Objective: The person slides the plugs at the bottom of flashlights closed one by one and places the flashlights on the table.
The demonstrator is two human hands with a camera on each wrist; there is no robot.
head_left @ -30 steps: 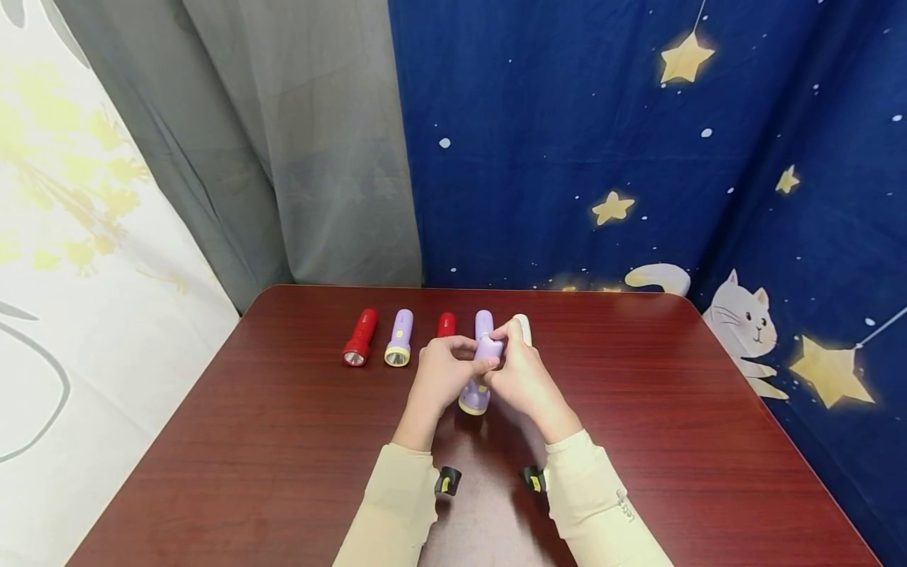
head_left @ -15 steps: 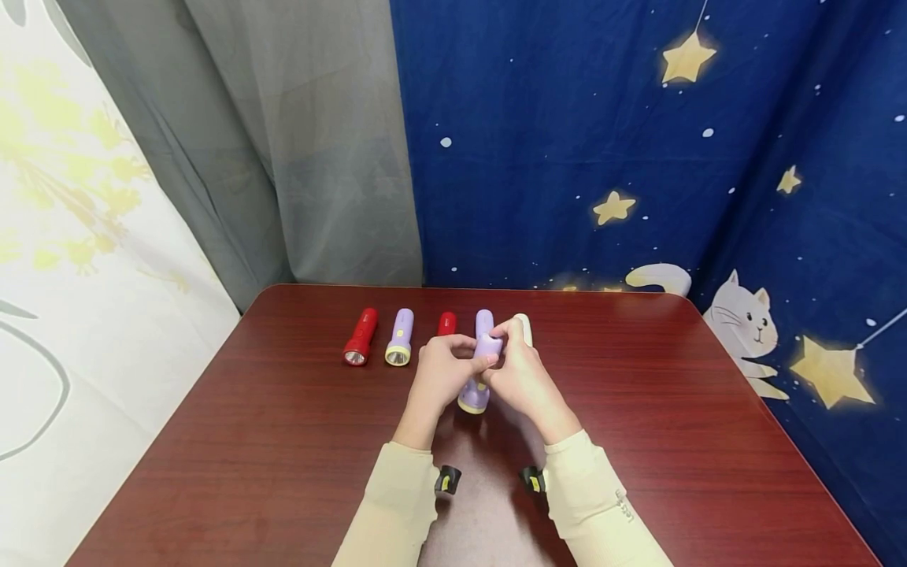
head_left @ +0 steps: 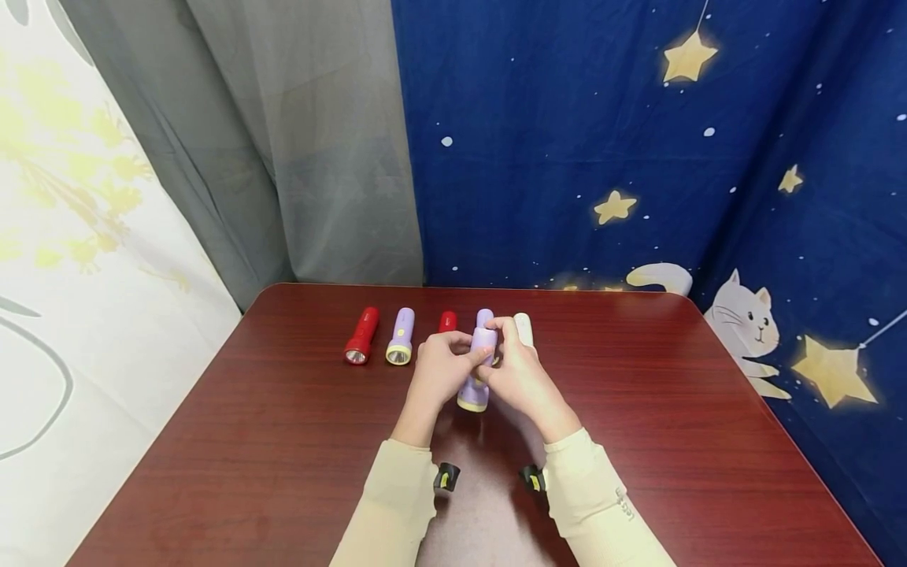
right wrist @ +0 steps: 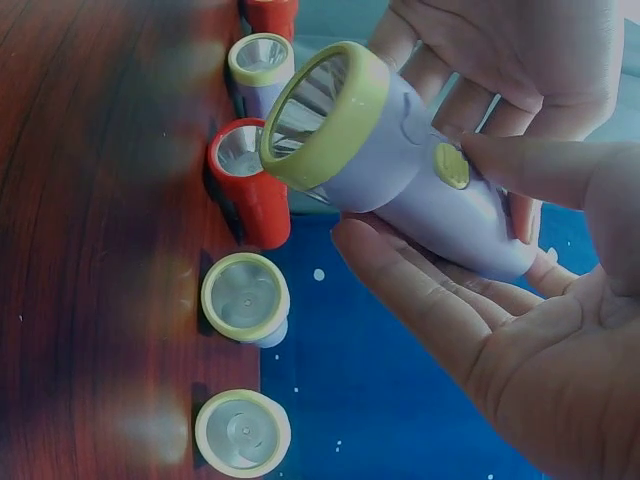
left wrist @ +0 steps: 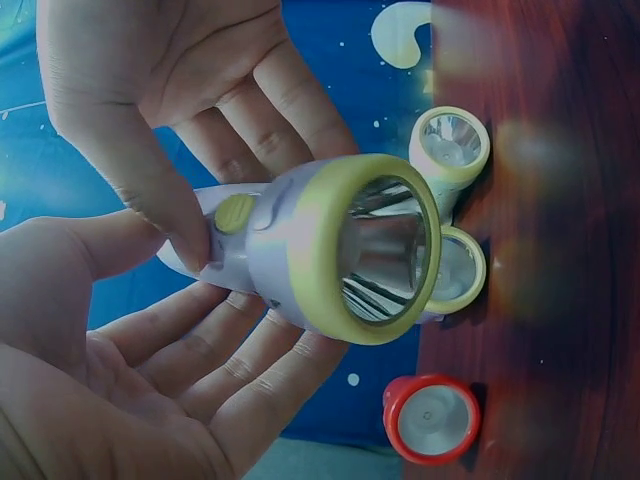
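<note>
A light purple flashlight point(head_left: 472, 391) with a yellow rim and yellow switch is held between both hands above the table, its lens end towards the person. My left hand point(head_left: 441, 370) grips it from the left side, fingers under the body in the left wrist view. From the other side my right hand point(head_left: 523, 378) holds it, the thumb point(right wrist: 540, 165) near the yellow switch point(right wrist: 452, 165). The clear lens and silver reflector point(left wrist: 388, 250) face the left wrist camera. Fingers cover parts of the body in the head view.
Behind the hands, a row of flashlights stands along the reddish-brown table point(head_left: 283, 457): red point(head_left: 361, 336), purple point(head_left: 400, 337), red point(head_left: 447, 321), purple point(head_left: 485, 316) and white point(head_left: 524, 329). The hands partly hide the last several. Grey and blue curtains hang beyond the far edge.
The held flashlight's tail end has turned and shows longer between the hands. The fingers of both hands have shifted slightly on it; the flashlights on the table stay put.
</note>
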